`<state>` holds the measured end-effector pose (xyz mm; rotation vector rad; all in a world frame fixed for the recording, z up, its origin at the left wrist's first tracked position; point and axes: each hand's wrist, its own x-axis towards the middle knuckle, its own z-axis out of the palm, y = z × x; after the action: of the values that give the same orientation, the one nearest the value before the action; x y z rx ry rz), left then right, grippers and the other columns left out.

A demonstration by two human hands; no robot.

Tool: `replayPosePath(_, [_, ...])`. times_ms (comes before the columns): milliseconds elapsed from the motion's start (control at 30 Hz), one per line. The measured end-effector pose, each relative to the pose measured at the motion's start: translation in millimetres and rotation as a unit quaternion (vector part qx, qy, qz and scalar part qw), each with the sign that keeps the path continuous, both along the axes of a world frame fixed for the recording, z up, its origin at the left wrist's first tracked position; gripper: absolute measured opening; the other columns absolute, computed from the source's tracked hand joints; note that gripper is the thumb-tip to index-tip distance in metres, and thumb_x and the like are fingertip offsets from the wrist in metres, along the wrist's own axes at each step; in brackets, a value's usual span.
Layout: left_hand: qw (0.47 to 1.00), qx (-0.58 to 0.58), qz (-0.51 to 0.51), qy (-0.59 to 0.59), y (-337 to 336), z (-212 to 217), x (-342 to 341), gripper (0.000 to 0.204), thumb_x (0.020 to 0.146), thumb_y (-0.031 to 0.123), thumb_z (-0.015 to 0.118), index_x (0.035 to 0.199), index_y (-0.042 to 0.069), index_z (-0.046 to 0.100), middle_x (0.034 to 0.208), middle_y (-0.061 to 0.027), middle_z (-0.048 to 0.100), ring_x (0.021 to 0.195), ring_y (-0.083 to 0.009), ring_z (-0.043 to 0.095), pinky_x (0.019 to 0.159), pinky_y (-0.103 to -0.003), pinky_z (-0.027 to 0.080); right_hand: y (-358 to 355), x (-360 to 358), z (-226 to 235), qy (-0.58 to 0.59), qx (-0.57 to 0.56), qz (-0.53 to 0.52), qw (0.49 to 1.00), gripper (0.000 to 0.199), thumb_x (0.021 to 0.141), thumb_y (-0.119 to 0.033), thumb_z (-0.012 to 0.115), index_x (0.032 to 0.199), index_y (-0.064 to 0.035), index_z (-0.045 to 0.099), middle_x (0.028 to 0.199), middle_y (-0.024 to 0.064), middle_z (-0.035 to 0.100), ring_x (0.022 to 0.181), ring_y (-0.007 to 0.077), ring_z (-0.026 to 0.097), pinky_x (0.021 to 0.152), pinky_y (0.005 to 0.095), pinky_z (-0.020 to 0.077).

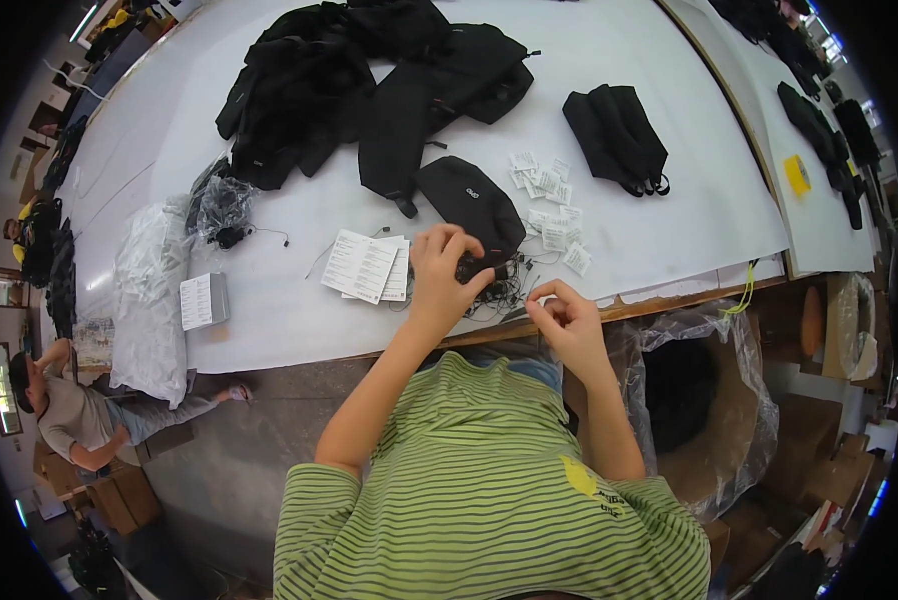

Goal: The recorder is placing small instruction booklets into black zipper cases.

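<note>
A tangle of thin black cords (507,296) lies near the table's front edge. My left hand (447,278) curls over it, fingers and thumb closed around part of the cords. Just right of the tangle, my right hand (569,322) is pinched; what sits between its fingertips is too small to make out. Directly beyond my left hand lies a black fabric pouch (471,205) with a small pale logo. To the left is a stack of white printed cards (361,266). Small white labels (552,205) are scattered to the right of the pouch.
Black bags (304,95) are heaped at the far left of the white table (669,235). Another black bag (617,138) lies far right. A plastic-wrapped bundle (151,295) and a card block (204,302) stand left. A plastic-lined box (699,400) is below the edge. A person (84,405) sits left.
</note>
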<state>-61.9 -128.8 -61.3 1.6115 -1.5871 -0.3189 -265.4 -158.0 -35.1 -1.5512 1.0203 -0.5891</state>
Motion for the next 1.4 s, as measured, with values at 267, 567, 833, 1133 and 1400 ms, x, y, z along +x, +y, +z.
replayPosePath(267, [0.978, 0.099, 0.073, 0.170, 42.2, 8.1, -1.8, 0.016, 0.069, 0.012, 0.076, 0.083, 0.007, 0.070, 0.074, 0.0007, 0.053, 0.081, -0.0184, 0.046, 0.077, -0.033, 0.036, 6.6, 41.7, 3.3, 0.061, -0.166, 0.026, 0.984, 0.010, 0.084, -0.014, 0.067, 0.093, -0.0082, 0.064, 0.053, 0.0045, 0.048, 0.044, 0.0144, 0.041, 0.045, 0.0282, 0.0327])
replayPosePath(567, [0.936, 0.020, 0.097, 0.336, 63.5, 18.0, -2.4, 0.005, 0.081, 0.003, 0.067, 0.084, 0.001, 0.064, 0.087, -0.0031, 0.060, 0.074, -0.0098, 0.051, 0.069, -0.023, 0.041, 10.8, 41.6, 6.8, -0.022, -0.021, 0.067, 0.997, 0.008, 0.088, -0.010, 0.064, 0.093, -0.0068, 0.058, 0.063, -0.0008, 0.049, 0.054, 0.0063, 0.046, 0.053, 0.0226, 0.0381])
replayPosePath(833, [0.829, 0.063, 0.042, 0.554, 71.8, 39.0, -2.7, 0.005, 0.089, 0.004, 0.061, 0.094, 0.001, 0.060, 0.073, 0.0041, 0.055, 0.063, -0.0004, 0.043, 0.056, -0.017, 0.031, 1.9, 33.4, 1.8, -0.256, 0.144, 0.049, 0.955, 0.013, 0.090, -0.005, 0.061, 0.099, -0.0046, 0.051, 0.086, 0.0024, 0.057, 0.081, 0.0085, 0.056, 0.071, 0.0222, 0.0434])
replayPosePath(1133, [0.860, 0.124, 0.048, 0.492, 72.0, 40.0, -11.3, 0.007, 0.085, 0.005, 0.068, 0.089, 0.000, 0.065, 0.058, 0.0127, 0.031, 0.052, 0.0022, 0.024, 0.048, -0.019, 0.017, 10.8, 40.5, 3.6, -0.312, 0.182, 0.048, 0.931, 0.011, 0.095, -0.010, 0.056, 0.103, -0.0048, 0.051, 0.083, 0.0022, 0.057, 0.075, 0.0063, 0.053, 0.064, 0.0194, 0.0387])
replayPosePath(1400, [0.870, 0.141, 0.027, 0.471, 71.7, 47.3, -16.3, 0.006, 0.083, 0.002, 0.068, 0.087, 0.000, 0.064, 0.057, 0.0121, 0.030, 0.052, 0.0018, 0.023, 0.048, -0.019, 0.016, 19.3, 50.2, 1.0, -0.308, 0.162, 0.044, 0.936, 0.010, 0.096, -0.012, 0.055, 0.103, -0.0060, 0.051, 0.074, -0.0035, 0.048, 0.063, 0.0030, 0.038, 0.056, 0.0185, 0.0304])
